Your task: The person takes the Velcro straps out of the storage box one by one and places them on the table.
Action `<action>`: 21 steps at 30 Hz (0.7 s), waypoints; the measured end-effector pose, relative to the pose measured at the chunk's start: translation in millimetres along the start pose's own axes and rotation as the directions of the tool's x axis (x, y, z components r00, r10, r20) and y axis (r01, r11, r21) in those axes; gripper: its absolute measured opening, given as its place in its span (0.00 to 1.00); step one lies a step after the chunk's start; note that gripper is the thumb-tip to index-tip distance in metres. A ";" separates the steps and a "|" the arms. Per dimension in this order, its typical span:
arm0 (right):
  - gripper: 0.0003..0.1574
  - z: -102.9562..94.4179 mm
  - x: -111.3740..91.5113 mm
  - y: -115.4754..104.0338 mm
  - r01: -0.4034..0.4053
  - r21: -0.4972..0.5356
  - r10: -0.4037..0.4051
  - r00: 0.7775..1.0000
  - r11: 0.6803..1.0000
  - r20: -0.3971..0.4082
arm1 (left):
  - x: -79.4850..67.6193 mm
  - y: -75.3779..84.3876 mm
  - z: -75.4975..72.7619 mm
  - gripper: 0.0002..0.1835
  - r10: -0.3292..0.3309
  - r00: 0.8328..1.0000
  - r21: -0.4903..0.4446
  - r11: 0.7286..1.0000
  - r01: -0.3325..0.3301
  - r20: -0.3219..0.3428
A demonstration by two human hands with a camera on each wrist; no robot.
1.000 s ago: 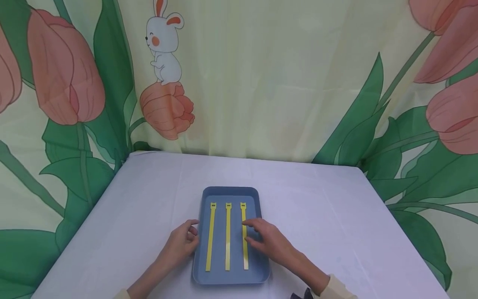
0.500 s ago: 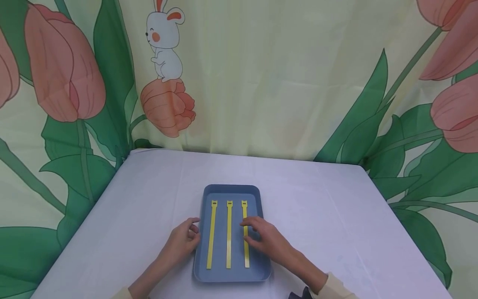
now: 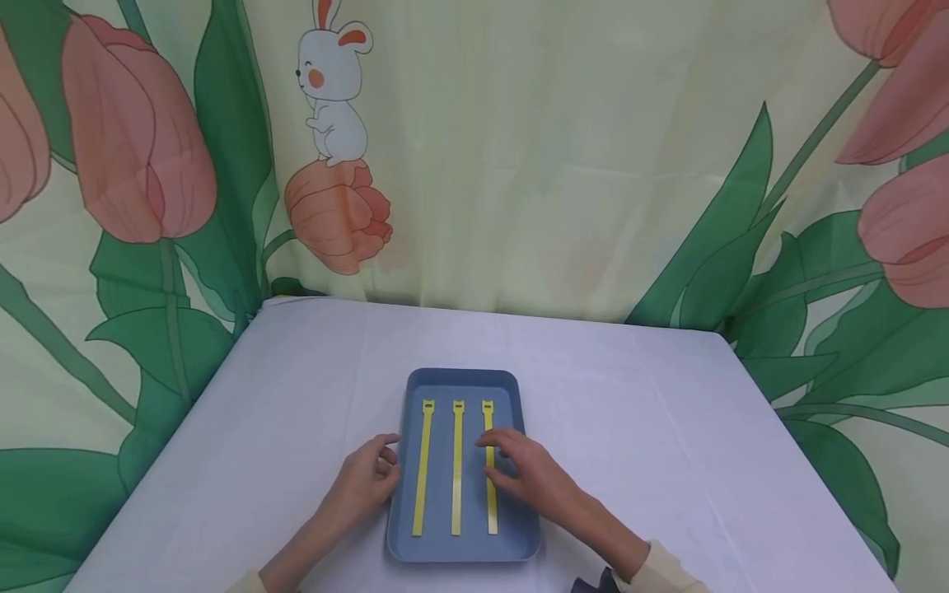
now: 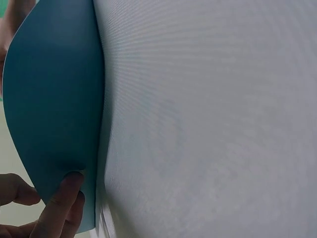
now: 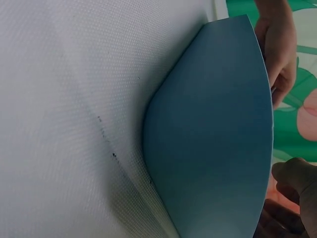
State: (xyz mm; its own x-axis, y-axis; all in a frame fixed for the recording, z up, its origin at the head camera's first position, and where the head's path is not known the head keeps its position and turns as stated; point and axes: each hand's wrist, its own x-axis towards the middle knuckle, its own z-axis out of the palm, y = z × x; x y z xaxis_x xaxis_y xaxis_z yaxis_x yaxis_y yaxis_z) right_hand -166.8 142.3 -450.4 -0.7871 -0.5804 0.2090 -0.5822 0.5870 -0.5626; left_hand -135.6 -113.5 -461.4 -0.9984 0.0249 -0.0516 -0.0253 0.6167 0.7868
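Three yellow slotted-head straps lie lengthwise in a shallow blue tray (image 3: 463, 549): a left strap (image 3: 423, 473), a middle strap (image 3: 456, 469) and a right strap (image 3: 493, 506). My left hand (image 3: 363, 478) is at the tray's left side, fingers loosely bent. In the left wrist view its fingertips (image 4: 72, 181) rest against the tray's outer wall. My right hand (image 3: 530, 473) reaches over the right rim, thumb and fingers apart above the right strap, hiding part of it. In the right wrist view, its fingers (image 5: 297, 178) are partly hidden behind the tray wall.
The tray stands on a table with a white cloth (image 3: 630, 428). Behind it hangs a curtain (image 3: 519, 148) printed with tulips and a rabbit. A small dark object (image 3: 596, 583) shows beside the right sleeve (image 3: 656, 572) at the front edge of the view.
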 end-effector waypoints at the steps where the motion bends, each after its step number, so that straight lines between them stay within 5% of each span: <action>1: 0.24 0.6 0.4 0.1 0.009 0.005 -0.009 1.000 1.000 0.002 | -0.3 -0.2 -0.1 0.25 -0.001 1.000 0.001 1.000 0.001 -0.001; 21: 0.23 8.6 12.5 -8.5 0.080 -0.003 -0.080 0.996 0.997 0.026 | 0.0 -2.5 -1.9 0.25 0.017 1.000 -0.022 1.000 -0.017 0.005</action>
State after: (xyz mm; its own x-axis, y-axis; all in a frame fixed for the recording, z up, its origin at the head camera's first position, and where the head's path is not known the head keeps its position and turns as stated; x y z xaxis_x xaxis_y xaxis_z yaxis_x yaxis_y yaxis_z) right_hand -169.9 125.2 -450.0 -0.7327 -0.6397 0.2323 -0.6437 0.5406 -0.5417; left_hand -135.6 -116.5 -462.2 -0.9984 0.0396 -0.0410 -0.0092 0.5989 0.8008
